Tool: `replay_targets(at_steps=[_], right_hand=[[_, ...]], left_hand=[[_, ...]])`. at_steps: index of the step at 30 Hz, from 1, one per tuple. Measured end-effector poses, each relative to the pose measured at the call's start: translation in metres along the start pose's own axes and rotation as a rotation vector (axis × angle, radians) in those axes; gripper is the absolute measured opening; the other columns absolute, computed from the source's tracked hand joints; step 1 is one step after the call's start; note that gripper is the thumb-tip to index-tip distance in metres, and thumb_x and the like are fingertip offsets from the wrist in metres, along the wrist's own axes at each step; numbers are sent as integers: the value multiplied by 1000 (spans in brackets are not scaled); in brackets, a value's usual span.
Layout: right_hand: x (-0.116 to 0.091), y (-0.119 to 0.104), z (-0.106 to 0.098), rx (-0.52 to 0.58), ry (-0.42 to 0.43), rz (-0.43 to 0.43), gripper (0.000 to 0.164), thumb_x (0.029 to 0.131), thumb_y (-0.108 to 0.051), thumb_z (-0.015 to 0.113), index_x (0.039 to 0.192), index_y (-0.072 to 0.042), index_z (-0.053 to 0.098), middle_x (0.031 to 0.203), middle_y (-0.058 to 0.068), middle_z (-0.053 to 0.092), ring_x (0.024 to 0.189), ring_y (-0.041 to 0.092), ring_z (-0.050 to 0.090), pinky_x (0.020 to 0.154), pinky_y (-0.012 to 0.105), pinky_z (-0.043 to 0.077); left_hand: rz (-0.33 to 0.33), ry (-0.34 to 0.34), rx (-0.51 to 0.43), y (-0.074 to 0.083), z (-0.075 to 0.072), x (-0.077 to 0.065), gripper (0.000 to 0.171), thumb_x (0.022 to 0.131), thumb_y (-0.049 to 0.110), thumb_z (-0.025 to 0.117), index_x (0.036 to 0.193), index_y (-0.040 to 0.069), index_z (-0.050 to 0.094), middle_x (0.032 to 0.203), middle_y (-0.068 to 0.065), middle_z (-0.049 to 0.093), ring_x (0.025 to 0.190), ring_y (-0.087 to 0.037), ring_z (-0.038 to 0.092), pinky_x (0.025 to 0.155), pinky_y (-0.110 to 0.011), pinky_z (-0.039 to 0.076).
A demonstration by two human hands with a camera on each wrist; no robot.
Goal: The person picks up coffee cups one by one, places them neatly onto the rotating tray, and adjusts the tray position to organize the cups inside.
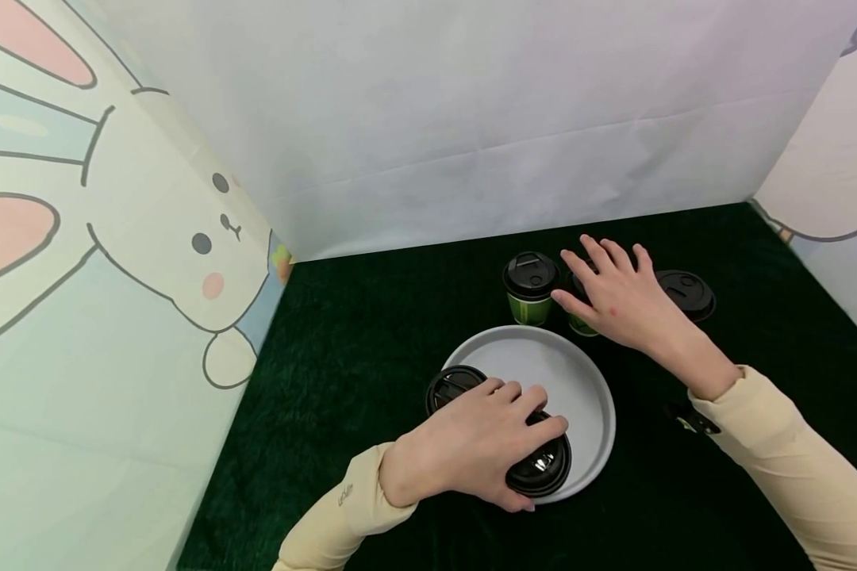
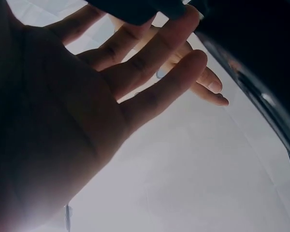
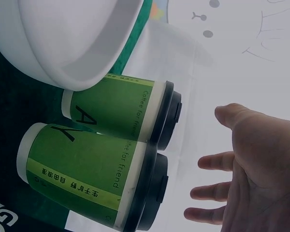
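Observation:
My left hand (image 1: pixel 478 440) reaches over the round plate (image 1: pixel 593 444), its fingers and thumb spread around a black-lidded cup (image 1: pixel 543 468) from above; the cup's body is hidden. A second black lid (image 1: pixel 451 386) shows beyond that hand at the plate's left rim. With fingers spread, my right hand (image 1: pixel 624 305) hovers over a green paper coffee cup (image 1: pixel 582 325), partly covering it. Beside it is another green coffee cup (image 1: pixel 531 289) with a black lid. In the right wrist view, both green cups (image 3: pixel 77 169) stand apart from the right hand (image 3: pixel 261 164).
Another black lid (image 1: pixel 685 295) lies right of the right hand; what is under it is hidden. A dark green cloth (image 1: pixel 343 357) covers the table. A pale wall (image 1: pixel 471 103) rises behind, and a rabbit-print panel (image 1: pixel 143 238) borders the left side.

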State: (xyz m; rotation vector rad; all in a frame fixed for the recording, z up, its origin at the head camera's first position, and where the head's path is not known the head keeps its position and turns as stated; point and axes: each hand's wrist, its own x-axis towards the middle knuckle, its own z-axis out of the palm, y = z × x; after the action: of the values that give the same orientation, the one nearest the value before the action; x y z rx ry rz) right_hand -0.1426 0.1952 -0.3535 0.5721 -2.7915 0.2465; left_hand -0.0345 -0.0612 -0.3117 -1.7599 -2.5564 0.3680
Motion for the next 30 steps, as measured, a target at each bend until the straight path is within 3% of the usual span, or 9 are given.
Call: replay_targets(at_steps=[11,30], right_hand=[[0,0,1,6,11,-11,67,99,-44,62,150,-5,45,155,29,33,137,49,34,105,75,23],[-1,0,4,19,-1,-16,67,99,-44,61,151,-6,44,155,29,34,138,50,34,107,74,22]], left_hand=[[5,13,7,1,5,-1,89,70,81,69,137,26,51,123,2,51,100,-15,56,89,-31,48],[-19,-21,-17,2,11,1,91,68,80,71,138,27,49,123,2,50,98,-14,53,87,-30,48]])
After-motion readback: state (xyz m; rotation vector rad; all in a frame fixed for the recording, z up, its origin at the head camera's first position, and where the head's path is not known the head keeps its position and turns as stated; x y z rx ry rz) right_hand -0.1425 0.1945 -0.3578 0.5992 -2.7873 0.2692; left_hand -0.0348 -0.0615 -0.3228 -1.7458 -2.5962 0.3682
